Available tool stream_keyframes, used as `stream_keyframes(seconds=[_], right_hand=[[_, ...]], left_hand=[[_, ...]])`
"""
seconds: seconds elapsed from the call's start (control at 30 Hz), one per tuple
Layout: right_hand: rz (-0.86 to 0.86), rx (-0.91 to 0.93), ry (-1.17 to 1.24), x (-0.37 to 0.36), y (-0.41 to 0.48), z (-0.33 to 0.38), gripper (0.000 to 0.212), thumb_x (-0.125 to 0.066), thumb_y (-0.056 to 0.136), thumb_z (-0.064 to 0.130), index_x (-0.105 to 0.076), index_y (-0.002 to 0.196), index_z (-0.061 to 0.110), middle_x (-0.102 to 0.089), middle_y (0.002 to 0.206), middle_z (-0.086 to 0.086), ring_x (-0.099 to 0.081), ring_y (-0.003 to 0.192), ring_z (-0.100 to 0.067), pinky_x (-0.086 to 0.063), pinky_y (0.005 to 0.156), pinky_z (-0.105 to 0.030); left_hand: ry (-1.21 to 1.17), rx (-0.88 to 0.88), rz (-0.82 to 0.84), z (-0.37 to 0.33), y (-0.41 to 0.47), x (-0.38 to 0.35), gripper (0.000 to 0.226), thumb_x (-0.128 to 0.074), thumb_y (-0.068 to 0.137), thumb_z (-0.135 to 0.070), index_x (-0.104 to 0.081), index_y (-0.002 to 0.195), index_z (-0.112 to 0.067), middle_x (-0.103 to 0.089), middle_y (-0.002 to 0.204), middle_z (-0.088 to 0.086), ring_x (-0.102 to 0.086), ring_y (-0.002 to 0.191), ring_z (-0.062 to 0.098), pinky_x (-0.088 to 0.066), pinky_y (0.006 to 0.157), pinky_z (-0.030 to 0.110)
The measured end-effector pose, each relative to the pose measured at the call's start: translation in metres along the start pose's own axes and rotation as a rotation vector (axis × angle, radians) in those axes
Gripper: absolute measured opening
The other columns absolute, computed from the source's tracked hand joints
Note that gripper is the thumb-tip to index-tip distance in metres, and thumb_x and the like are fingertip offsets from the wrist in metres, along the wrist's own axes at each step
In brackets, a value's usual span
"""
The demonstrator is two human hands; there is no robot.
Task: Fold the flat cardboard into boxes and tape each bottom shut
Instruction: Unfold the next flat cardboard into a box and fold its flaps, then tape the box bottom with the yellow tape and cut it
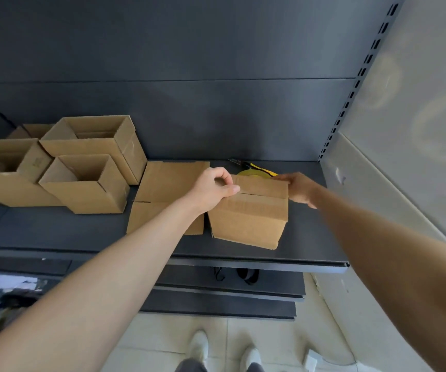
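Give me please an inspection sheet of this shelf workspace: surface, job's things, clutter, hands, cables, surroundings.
Surface: dark shelf, carrying boxes and cardboard.
Job's things: box with its top flaps folded shut; flat cardboard lying to its left; several open boxes at far left; yellow tape roll behind the box, mostly hidden.
Clutter: black-and-yellow tool by the tape roll, kind unclear.
Hands: left hand pinches the box's top left edge; right hand touches its top right corner, grip unclear.
Cables: dark strap or cord on a lower shelf, unclear which.
Surroundings: slotted upright, tiled floor, person's shoes.
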State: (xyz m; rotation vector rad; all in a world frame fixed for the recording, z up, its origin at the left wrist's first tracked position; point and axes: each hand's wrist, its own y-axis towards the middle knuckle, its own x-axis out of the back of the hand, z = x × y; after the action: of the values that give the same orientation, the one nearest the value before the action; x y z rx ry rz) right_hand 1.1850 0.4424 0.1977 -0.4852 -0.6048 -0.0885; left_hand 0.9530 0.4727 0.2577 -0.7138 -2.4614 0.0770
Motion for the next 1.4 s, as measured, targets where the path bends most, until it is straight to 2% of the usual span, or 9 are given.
stream_keyframes(seconds=[0.07,0.13,0.3,0.43,0.8,0.9,1.1,1.27,1.4], right_hand=[[0.048,0.047,-0.101,-0.006,0.012,0.001,0.016,-0.058,0.090,0.007,-0.064,0.089,0.022,-0.059,0.098,-0.005,-0.053,0.093,-0.018,-0.047,0.088,-0.035],[0.076,0.087,-0.172,-0.009,0.020,0.003,0.020,-0.056,0.089,0.011,-0.049,0.073,0.022,-0.049,0.090,-0.006,-0.047,0.083,-0.021,-0.045,0.078,-0.033],[0.059,0.207,-0.533,-0.004,0.030,-0.002,0.005,-0.059,0.091,0.014,-0.054,0.091,0.015,-0.038,0.116,-0.005,-0.037,0.109,-0.027,-0.039,0.098,-0.037],[0.067,0.305,-0.572,0.007,0.034,0.005,0.026,-0.064,0.088,0.005,-0.067,0.111,0.015,-0.037,0.133,-0.005,-0.036,0.123,-0.027,-0.031,0.105,-0.030],[-0.105,0.163,-0.155,0.067,-0.048,0.081,0.033,-0.060,0.094,0.018,-0.061,0.126,0.018,-0.058,0.127,-0.004,-0.050,0.119,-0.023,-0.035,0.103,-0.032],[-0.192,0.166,-0.121,0.077,-0.082,0.098,0.034,-0.059,0.094,0.021,-0.059,0.128,0.015,-0.059,0.120,-0.001,-0.051,0.114,-0.017,-0.032,0.093,-0.023],[-0.235,0.153,-0.008,0.074,-0.119,0.109,0.007,-0.060,0.092,0.019,-0.064,0.096,0.016,-0.059,0.082,0.008,-0.052,0.093,-0.016,-0.036,0.086,-0.027],[-0.212,0.140,0.017,0.056,-0.135,0.118,0.012,-0.064,0.086,0.026,-0.061,0.075,0.025,-0.057,0.078,0.009,-0.051,0.090,-0.019,-0.039,0.086,-0.031],[-0.243,0.073,0.013,0.039,-0.141,0.124,0.024,-0.058,0.093,0.020,-0.066,0.111,0.007,-0.060,0.103,-0.003,-0.053,0.100,-0.020,-0.041,0.090,-0.031]], left_hand=[[0.005,-0.008,0.009,-0.001,0.001,0.001,0.018,-0.069,0.085,-0.018,-0.054,0.078,-0.010,-0.055,0.104,0.002,-0.046,0.099,0.011,-0.033,0.072,0.014],[0.005,0.004,0.019,-0.001,0.002,0.002,0.017,-0.069,0.085,-0.019,-0.055,0.080,-0.009,-0.055,0.103,-0.001,-0.047,0.099,0.010,-0.033,0.075,0.017],[0.029,0.035,0.048,-0.002,0.005,0.005,0.019,-0.071,0.084,-0.021,-0.055,0.076,-0.015,-0.054,0.097,-0.004,-0.051,0.094,0.012,-0.038,0.081,0.027],[0.037,0.041,0.069,-0.007,0.004,0.007,0.019,-0.069,0.086,-0.020,-0.053,0.077,-0.014,-0.053,0.084,-0.008,-0.049,0.078,0.006,-0.040,0.072,0.022],[0.041,0.000,0.089,-0.010,0.003,0.006,0.020,-0.068,0.087,-0.017,-0.052,0.077,-0.011,-0.051,0.073,-0.003,-0.043,0.062,0.008,-0.034,0.056,0.018],[0.082,0.002,0.126,-0.009,0.005,0.008,0.019,-0.067,0.088,-0.021,-0.052,0.081,-0.011,-0.047,0.068,-0.004,-0.038,0.056,0.010,-0.031,0.053,0.022],[0.136,-0.057,0.122,-0.005,0.009,0.007,0.028,-0.066,0.088,-0.022,-0.046,0.069,-0.019,-0.043,0.073,-0.005,-0.036,0.060,0.007,-0.029,0.053,0.022],[0.152,-0.087,0.126,-0.003,0.009,0.007,0.028,-0.063,0.090,-0.022,-0.046,0.068,-0.018,-0.044,0.076,-0.006,-0.041,0.070,0.012,-0.030,0.056,0.020],[0.120,-0.084,0.135,-0.003,0.007,0.009,0.030,-0.064,0.090,-0.018,-0.046,0.065,-0.019,-0.046,0.076,-0.005,-0.043,0.080,0.016,-0.032,0.069,0.025]])
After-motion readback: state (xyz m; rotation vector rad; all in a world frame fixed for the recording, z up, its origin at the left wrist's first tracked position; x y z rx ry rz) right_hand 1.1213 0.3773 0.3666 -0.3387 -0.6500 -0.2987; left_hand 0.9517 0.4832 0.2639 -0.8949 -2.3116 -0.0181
